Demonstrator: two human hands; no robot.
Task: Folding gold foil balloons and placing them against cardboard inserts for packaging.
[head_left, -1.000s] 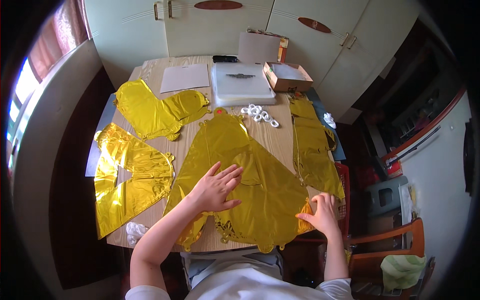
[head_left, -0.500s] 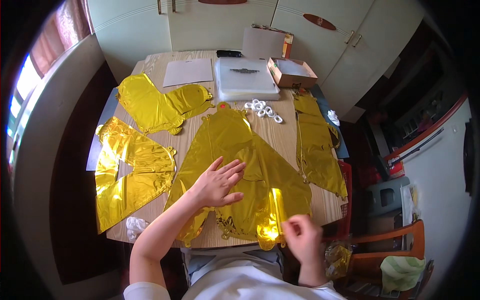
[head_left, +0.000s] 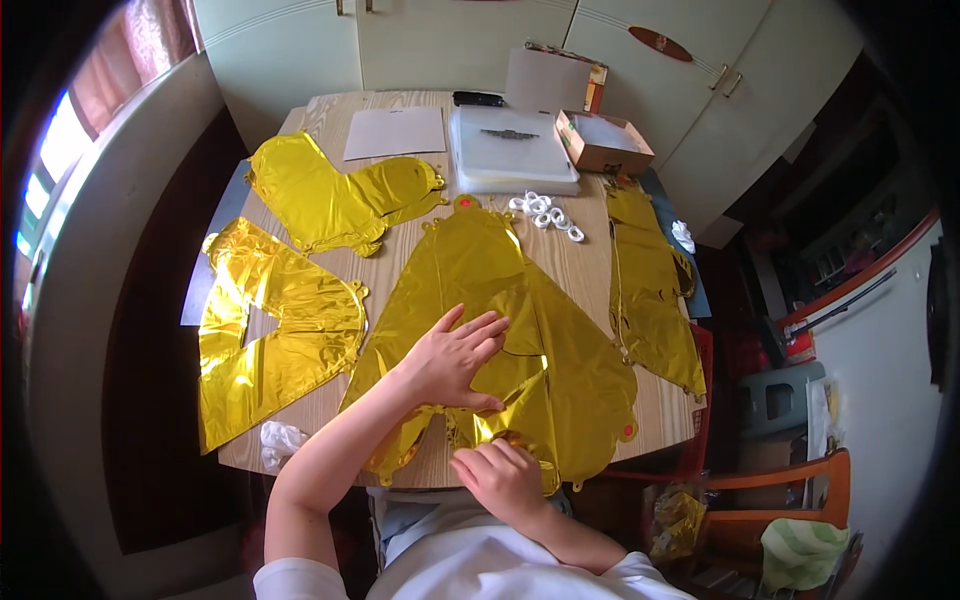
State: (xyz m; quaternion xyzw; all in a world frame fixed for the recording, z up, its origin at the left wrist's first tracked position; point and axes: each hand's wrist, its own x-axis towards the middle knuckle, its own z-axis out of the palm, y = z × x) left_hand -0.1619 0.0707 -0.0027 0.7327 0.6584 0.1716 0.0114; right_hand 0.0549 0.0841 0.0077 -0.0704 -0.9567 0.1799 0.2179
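Observation:
A large flat gold foil balloon (head_left: 580, 350), shaped roughly like a letter A, lies across the middle of the table. My left hand (head_left: 455, 362) rests on its centre, palm down, with fingers stretched and thumb out to the right. Closer to the table's front edge, my right hand (head_left: 503, 482) is curled closed at the lower part of the same balloon, apparently pinching its foil. The fingertips there are partly hidden. Between the two hands the foil is bunched and creased.
More flat gold foil balloons lie around: one at left (head_left: 270, 345), one at far left (head_left: 340, 190), one at right (head_left: 650, 290). White ribbon rolls (head_left: 545, 212), a clear plastic case (head_left: 515, 150), a cardboard box (head_left: 605, 142) and a paper sheet (head_left: 395, 133) stand farther back. A wooden chair (head_left: 780, 480) is at right.
My right hand has moved left and now meets the balloon's lower part, whose foil has bunched up. My left hand stays flat on the balloon. The whole view has shifted slightly.

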